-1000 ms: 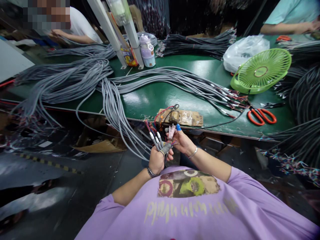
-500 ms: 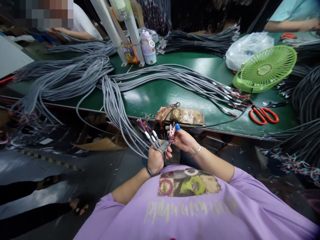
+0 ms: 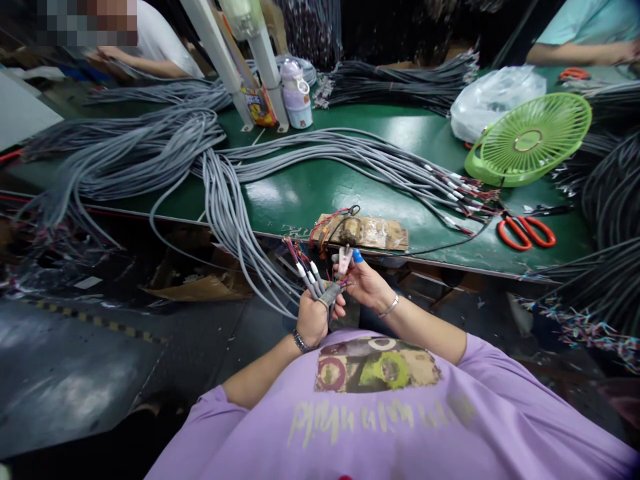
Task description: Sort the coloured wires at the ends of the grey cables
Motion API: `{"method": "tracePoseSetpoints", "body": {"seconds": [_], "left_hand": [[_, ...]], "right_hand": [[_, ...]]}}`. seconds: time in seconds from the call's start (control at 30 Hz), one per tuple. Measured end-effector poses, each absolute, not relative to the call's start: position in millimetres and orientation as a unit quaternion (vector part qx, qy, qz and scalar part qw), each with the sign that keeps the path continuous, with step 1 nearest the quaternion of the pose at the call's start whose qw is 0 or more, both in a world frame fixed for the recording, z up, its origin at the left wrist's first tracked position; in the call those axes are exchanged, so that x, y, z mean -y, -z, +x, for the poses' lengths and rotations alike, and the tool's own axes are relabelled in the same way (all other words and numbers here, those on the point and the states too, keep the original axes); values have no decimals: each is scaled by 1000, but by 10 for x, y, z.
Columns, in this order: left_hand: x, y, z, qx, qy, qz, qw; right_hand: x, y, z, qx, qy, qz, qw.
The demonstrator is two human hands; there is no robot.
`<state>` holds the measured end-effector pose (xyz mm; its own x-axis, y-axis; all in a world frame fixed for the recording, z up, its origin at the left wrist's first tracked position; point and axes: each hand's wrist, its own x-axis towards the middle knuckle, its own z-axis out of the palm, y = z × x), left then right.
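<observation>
My left hand point(image 3: 313, 320) is closed round several grey cables point(image 3: 270, 287) in front of my body. Their white-sleeved ends point(image 3: 310, 272) fan out above the fist, with thin coloured wires sticking up. Beside it, my right hand point(image 3: 369, 285) is closed on a small pale pinkish-white tool point(image 3: 344, 260) that looks like a clip; its exact kind I cannot make out. A blue cover point(image 3: 357, 255) wraps one fingertip of that hand. Thin wires lie between the two hands, and whether the tool touches them is unclear.
On the green table point(image 3: 280, 200) lie a worn wooden block point(image 3: 383, 232), red-handled scissors point(image 3: 525, 232), a green fan point(image 3: 530, 140) and more grey cables point(image 3: 340, 143). A lilac bottle point(image 3: 299, 97) stands farther back. Co-workers' arms point(image 3: 575, 53) show across the table.
The pale tool has turned slightly in my right hand, and the cable ends have shifted a little right. At lower left, another person's legs and feet have moved; a dark shape shows there now.
</observation>
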<state>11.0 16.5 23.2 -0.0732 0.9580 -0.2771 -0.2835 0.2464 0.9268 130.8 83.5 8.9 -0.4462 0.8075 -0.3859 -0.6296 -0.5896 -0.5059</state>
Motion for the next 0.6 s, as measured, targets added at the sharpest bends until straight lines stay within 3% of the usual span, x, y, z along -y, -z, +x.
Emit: {"method": "tracePoseSetpoints", "body": {"seconds": [0.3,0.6], "left_hand": [[-52,-124,8,-518,-498,366,591],[-55,-101,-37,-517,-354,442,642]], "right_hand": [[-765,-158,1568,341,-821,-349,297],[-719,-245,1538,565,-701,-340,273]]}}
